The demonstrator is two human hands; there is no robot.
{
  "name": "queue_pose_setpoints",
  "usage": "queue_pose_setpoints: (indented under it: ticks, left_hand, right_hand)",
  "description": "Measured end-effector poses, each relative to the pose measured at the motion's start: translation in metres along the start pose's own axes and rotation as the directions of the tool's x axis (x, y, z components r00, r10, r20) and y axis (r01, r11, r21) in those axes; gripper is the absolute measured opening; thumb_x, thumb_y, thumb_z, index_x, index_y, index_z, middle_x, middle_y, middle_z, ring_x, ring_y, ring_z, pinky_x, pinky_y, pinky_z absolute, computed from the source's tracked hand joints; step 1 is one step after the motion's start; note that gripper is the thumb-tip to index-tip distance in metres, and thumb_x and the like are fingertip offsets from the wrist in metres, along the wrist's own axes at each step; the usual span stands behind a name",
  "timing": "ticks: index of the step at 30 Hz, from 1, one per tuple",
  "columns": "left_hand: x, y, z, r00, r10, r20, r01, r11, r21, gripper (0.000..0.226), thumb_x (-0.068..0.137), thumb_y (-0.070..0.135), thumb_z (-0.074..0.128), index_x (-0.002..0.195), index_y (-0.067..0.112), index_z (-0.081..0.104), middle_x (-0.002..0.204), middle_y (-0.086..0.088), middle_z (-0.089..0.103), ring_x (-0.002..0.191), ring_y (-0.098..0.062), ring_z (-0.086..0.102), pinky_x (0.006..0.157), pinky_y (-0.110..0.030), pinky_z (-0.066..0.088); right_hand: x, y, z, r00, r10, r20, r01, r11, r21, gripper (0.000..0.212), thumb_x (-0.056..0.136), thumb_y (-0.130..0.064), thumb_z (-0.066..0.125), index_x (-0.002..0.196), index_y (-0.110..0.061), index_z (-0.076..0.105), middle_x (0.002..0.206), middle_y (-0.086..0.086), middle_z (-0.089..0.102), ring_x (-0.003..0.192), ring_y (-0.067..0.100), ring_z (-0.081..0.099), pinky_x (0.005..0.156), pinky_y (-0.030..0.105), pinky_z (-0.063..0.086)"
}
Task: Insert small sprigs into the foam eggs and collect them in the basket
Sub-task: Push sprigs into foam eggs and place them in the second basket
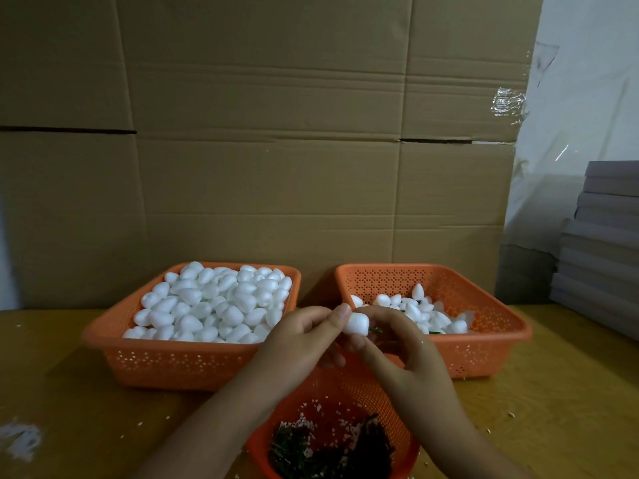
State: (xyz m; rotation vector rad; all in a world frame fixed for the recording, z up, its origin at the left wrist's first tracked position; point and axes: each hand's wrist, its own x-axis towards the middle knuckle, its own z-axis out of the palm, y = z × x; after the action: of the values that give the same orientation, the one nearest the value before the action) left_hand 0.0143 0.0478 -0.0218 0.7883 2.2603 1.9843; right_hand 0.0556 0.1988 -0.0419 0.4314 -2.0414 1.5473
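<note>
My left hand (304, 340) pinches a white foam egg (356, 323) between thumb and fingers at the table's middle. My right hand (401, 344) meets it from the right, fingers curled on a small green sprig (375, 330) at the egg's side. An orange basket (103, 335) on the left is heaped with plain foam eggs (214, 305). The orange basket (498, 326) on the right holds a smaller pile of eggs (425, 311) with bits of green among them. Below my hands a round orange basket (397, 409) holds dark sprigs (332, 447).
A wall of brown cardboard (269, 150) stands behind the baskets. Grey flat boxes (601, 243) are stacked at the right. White foam crumbs (20, 440) lie on the wooden table (69, 409) at the left.
</note>
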Motion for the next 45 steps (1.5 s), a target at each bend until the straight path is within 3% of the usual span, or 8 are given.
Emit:
queue_pose_setpoints:
  ticks: [8,15,17,22,26,32,41,45]
  left_hand:
    - [0.001,-0.003,-0.004,0.959,0.283,-0.005,-0.266,0.906,0.329,0.028,0.078,0.044,0.063,0.105,0.05,0.061,0.106,0.021,0.063,0.102,-0.002,0.061,0.076,-0.014,0.048]
    - [-0.007,-0.002,0.0,0.851,0.508,0.136,-0.383,0.421,0.823,0.029,0.077,0.04,0.052,0.106,0.041,0.056,0.108,0.027,0.048,0.101,0.007,0.045,0.07,-0.01,0.039]
    - [-0.008,-0.002,0.002,0.841,0.524,0.136,-0.378,0.388,0.84,0.024,0.079,0.038,0.052,0.102,0.038,0.057,0.104,0.024,0.049,0.097,0.005,0.046,0.068,-0.011,0.039]
    - [-0.006,-0.004,0.005,0.902,0.432,-0.023,-0.341,0.743,0.576,0.019,0.086,0.048,0.057,0.104,0.042,0.058,0.104,0.029,0.058,0.097,0.006,0.059,0.078,-0.017,0.05]
    - [-0.003,-0.004,0.007,0.966,0.235,-0.105,-0.213,0.958,0.19,0.024,0.09,0.017,0.068,0.107,0.034,0.063,0.104,0.017,0.071,0.101,-0.004,0.067,0.086,-0.028,0.055]
    - [-0.003,0.001,0.007,1.0,0.001,-0.008,-0.003,0.966,-0.258,0.025,0.093,0.01,0.06,0.117,0.008,0.062,0.105,-0.007,0.075,0.094,-0.015,0.072,0.071,-0.024,0.057]
    - [0.002,-0.003,-0.001,0.996,-0.014,-0.086,0.014,1.0,-0.008,0.014,0.092,0.024,0.064,0.106,0.023,0.067,0.099,0.0,0.073,0.08,-0.007,0.07,0.067,-0.021,0.055]
    - [0.008,0.003,-0.019,0.955,0.159,-0.252,-0.089,0.96,0.266,0.012,0.092,0.023,0.063,0.092,0.035,0.066,0.091,0.013,0.071,0.074,-0.004,0.068,0.068,-0.024,0.053]
  right_hand:
    - [0.004,0.001,-0.006,0.988,0.15,-0.042,-0.148,0.987,0.058,0.03,0.074,-0.048,0.065,0.087,-0.022,0.073,0.082,-0.009,0.07,0.075,-0.001,0.063,0.066,0.01,0.044]
    - [0.003,0.006,-0.001,0.988,0.144,-0.048,-0.144,0.989,-0.008,0.018,0.075,-0.033,0.078,0.078,-0.02,0.065,0.074,-0.004,0.065,0.067,0.006,0.059,0.064,0.019,0.046]
    - [0.002,0.007,0.0,0.991,0.13,-0.039,-0.131,0.991,-0.037,0.02,0.075,-0.035,0.077,0.079,-0.021,0.064,0.076,-0.003,0.065,0.07,0.008,0.06,0.066,0.024,0.049]
    - [0.0,0.0,0.0,0.992,0.123,-0.039,-0.117,0.985,0.128,0.025,0.086,-0.046,0.065,0.084,-0.021,0.066,0.084,0.0,0.069,0.081,0.012,0.064,0.072,0.021,0.049]
    - [0.002,-0.003,-0.002,0.986,0.156,-0.056,-0.142,0.97,0.199,0.016,0.093,-0.027,0.055,0.092,-0.018,0.069,0.085,-0.002,0.07,0.079,0.008,0.065,0.073,0.019,0.05]
    - [0.002,-0.001,-0.004,0.985,0.166,-0.051,-0.153,0.967,0.205,0.018,0.085,-0.025,0.067,0.102,-0.03,0.067,0.093,0.004,0.071,0.086,0.016,0.068,0.076,0.024,0.053]
    - [0.009,0.006,-0.016,0.983,0.085,-0.164,-0.093,0.995,-0.041,0.014,0.082,-0.022,0.073,0.091,-0.031,0.069,0.077,-0.006,0.067,0.064,0.003,0.061,0.056,0.014,0.046]
    - [0.023,0.022,-0.043,0.926,0.138,-0.351,-0.187,0.976,-0.112,0.033,0.088,-0.016,0.066,0.117,-0.032,0.059,0.08,-0.013,0.065,0.072,0.002,0.062,0.061,0.02,0.049]
